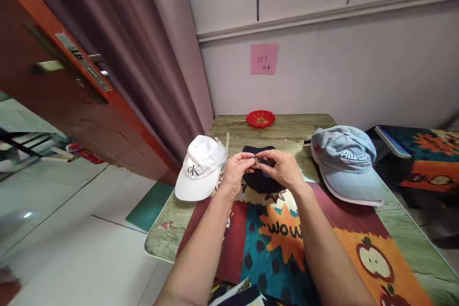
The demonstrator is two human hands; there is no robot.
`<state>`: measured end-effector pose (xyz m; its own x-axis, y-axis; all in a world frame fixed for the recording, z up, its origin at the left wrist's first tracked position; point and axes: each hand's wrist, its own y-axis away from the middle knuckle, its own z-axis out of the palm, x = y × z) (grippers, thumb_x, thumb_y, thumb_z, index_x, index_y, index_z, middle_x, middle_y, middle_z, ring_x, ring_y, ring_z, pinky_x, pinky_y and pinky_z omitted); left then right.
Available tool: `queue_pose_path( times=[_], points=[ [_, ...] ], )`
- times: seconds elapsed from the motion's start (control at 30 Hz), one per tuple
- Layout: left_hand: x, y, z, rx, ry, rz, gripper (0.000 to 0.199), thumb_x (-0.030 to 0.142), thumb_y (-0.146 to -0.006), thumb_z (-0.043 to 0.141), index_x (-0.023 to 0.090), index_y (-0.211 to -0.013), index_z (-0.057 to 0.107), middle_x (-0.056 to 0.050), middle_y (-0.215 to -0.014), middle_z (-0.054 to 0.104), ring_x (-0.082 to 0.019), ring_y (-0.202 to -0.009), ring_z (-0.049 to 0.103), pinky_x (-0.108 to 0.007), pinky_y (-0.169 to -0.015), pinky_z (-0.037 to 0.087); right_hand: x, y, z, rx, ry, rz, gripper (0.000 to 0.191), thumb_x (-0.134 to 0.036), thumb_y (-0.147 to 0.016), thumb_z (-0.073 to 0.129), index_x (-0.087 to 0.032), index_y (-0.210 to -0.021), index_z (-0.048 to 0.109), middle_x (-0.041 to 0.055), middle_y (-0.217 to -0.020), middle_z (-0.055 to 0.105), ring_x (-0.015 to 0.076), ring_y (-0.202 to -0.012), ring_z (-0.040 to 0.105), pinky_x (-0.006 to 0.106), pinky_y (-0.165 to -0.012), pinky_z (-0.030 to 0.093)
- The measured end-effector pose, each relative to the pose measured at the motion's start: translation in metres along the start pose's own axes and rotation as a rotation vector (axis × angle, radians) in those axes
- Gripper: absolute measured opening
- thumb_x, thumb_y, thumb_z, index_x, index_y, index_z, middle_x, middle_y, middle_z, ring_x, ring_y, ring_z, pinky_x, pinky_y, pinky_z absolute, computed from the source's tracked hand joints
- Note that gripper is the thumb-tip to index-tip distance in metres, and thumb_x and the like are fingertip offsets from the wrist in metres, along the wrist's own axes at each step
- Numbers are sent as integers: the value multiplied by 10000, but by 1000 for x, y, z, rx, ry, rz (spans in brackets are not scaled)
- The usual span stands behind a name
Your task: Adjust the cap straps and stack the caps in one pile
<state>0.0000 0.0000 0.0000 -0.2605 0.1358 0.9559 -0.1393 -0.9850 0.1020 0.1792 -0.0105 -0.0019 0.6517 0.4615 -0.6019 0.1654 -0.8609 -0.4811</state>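
My left hand (234,170) and my right hand (283,168) meet at the fingertips over the table, both closed in a pinch. Between them shows a tiny pale, shiny bit, too small to name. A dark navy cap (258,185) lies directly beneath the fingers, partly covered by them; whether the pinched bit belongs to it, I cannot tell. To the left of my hands sits a white cap (204,160) with "CK" lettering and a loose strap. On the right rests a pale blue denim cap (344,158) with white lettering.
A colourful patterned cloth (279,229) covers the near part of the wood-look table (165,229). At the table's back stands a red scalloped dish (260,119). A pink note (264,59) is on the wall. Left are a curtain (158,48) and an open door (53,91).
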Motion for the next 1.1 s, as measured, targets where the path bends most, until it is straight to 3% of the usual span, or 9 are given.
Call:
queue_pose_path(
  times=[0.23, 0.4, 0.53, 0.6, 0.67, 0.8, 0.93, 1.03, 1.1],
  points=[
    [2, -3, 1, 121, -48, 51, 294, 267, -611, 820, 118, -832, 696, -6, -716, 671, -81, -585, 620, -168, -494, 414, 1, 0, 5, 52, 166, -23, 126, -344, -881, 694, -253, -941, 758, 21, -950, 790, 205, -848, 721, 305, -765, 486],
    [1, -3, -1, 104, -139, 90, 246, 263, -668, 748, 134, -848, 643, 15, -669, 623, -74, -529, 570, -161, -432, 368, 2, 1, 2, 25, 127, 11, 132, -328, -879, 692, -256, -970, 755, 15, -954, 785, 195, -855, 724, 293, -743, 489],
    [9, -3, -2, 70, -370, 112, 171, 227, -744, 660, 144, -888, 624, 20, -632, 604, -75, -489, 544, -160, -420, 377, 1, 1, 2, 12, 103, 21, 135, -315, -877, 697, -254, -983, 753, 19, -975, 783, 198, -868, 724, 296, -766, 494],
    [16, -6, -1, 21, -496, 115, 253, 236, -788, 643, 155, -1027, 628, 29, -638, 610, -71, -453, 522, -166, -419, 394, 0, 1, 3, 7, 95, 19, 139, -306, -877, 694, -248, -990, 751, 28, -983, 782, 205, -875, 723, 302, -779, 496],
    [21, -11, 0, -125, -549, 103, 368, 284, -824, 652, 181, -1174, 604, 16, -728, 651, -75, -459, 539, -178, -418, 415, -1, 0, 5, 8, 75, 10, 160, -296, -889, 672, -243, -1019, 749, 43, -1000, 779, 212, -890, 720, 309, -794, 498],
    [23, -28, -6, -409, -514, 9, 330, 393, -844, 691, 142, -1056, 661, -13, -748, 656, -81, -526, 581, -189, -475, 453, -1, 0, -1, -9, -52, 57, 301, -316, -866, 685, -249, -1157, 715, 49, -992, 776, 215, -889, 711, 315, -802, 503],
    [20, -38, -19, -421, -483, -14, 335, 429, -853, 713, 132, -1008, 695, -4, -686, 642, -76, -554, 574, -190, -537, 451, 8, 5, -22, -190, -204, 214, 376, -460, -862, 687, -232, -1162, 703, 28, -922, 763, 200, -816, 679, 297, -727, 482],
    [23, -39, -25, -442, -436, -37, 351, 427, -855, 726, 142, -1059, 707, -17, -745, 669, -80, -608, 595, -204, -602, 473, 19, 9, -34, -322, -240, 272, 315, -504, -888, 629, -207, -927, 725, 17, -824, 720, 174, -724, 613, 281, -659, 438],
    [26, -39, -27, -452, -420, -58, 364, 415, -840, 747, 142, -1079, 713, -22, -768, 675, -83, -635, 604, -210, -634, 479, 25, 11, -35, -330, -250, 273, 313, -492, -885, 621, -197, -798, 683, 3, -735, 664, 158, -672, 556, 274, -628, 406]
  ],
)
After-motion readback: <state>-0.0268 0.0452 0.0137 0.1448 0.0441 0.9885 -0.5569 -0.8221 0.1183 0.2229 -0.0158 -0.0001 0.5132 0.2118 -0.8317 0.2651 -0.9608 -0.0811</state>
